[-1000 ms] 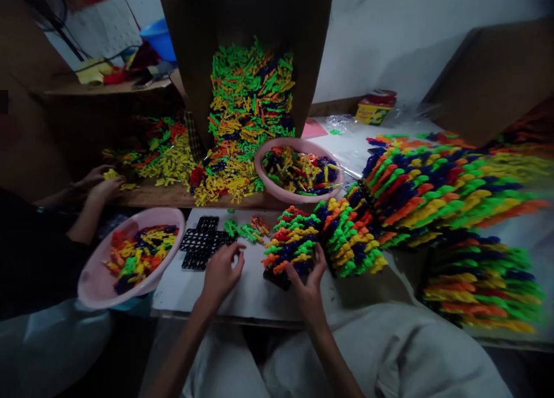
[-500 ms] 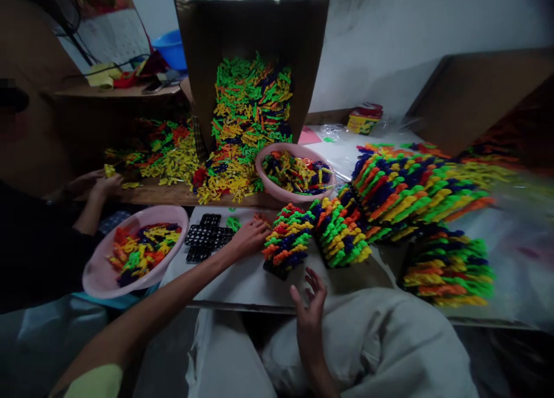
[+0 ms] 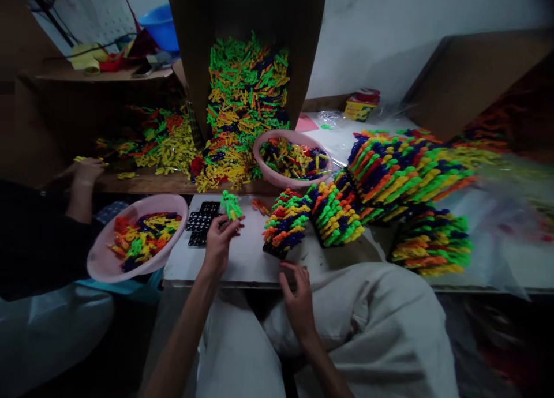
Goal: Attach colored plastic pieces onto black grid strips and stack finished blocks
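Note:
My left hand pinches small plastic toy figures, green with a bit of yellow, above the white tabletop; the exact number is unclear. Left of it lie black perforated trays. A few orange figures lie on the table to its right. My right hand is open with fingers apart, holding nothing, in front of a black tray packed with upright coloured figures. Its fingertips are near that tray's lower edge; whether they touch it I cannot tell. A second packed tray stands just beside it.
Pink basins of loose figures stand left and behind. A big carton spills figures onto a wooden ledge. More packed trays stand right, beside clear plastic bags. A co-worker's hand holds yellow figures at left.
My left hand has moved left from the orange figures to the green ones and pinches them. My right hand has shifted slightly left, towards the packed tray. The view has tilted down.

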{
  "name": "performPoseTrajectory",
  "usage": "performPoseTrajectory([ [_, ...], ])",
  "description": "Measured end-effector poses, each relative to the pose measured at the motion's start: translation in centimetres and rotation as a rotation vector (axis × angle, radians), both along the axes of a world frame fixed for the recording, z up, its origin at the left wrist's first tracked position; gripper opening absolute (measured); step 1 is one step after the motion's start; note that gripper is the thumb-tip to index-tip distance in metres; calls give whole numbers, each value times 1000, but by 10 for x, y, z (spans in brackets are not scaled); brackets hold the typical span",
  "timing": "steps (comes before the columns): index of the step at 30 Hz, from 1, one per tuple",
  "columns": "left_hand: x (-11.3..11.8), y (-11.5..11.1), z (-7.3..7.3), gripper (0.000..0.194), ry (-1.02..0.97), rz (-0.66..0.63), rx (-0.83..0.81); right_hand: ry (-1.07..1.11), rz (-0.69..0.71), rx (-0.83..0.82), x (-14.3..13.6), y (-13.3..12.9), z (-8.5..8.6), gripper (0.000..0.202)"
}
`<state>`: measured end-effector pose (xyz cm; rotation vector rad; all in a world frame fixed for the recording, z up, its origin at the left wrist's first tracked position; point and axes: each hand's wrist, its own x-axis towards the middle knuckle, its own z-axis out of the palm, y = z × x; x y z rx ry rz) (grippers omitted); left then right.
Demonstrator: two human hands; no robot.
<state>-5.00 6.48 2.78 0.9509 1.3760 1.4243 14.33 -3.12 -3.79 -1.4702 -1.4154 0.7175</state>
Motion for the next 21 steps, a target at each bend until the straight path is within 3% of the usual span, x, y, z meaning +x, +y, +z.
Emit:
performPoseTrajectory([
  [2,7,-34,-17,44,-223,-88,-128,-122,43,51,-3,5,-3,24],
  [4,18,-55,-33,43,-276,-109,-224,-255,92,108,-6,11,-9,32],
  [6,28,-62,-47,39,-176,-92,-233,-359,117,139,-8,15,-16,44],
  [9,39,-55,-60,30,79,-51,-116,-445,107,140,-8,16,-28,54],
  [13,48,-42,-64,19,315,-74,26,-506,132,140,-6,14,-39,51],
  [21,51,-31,-52,23,776,-142,32,-506,142,124,-6,14,-42,54],
])
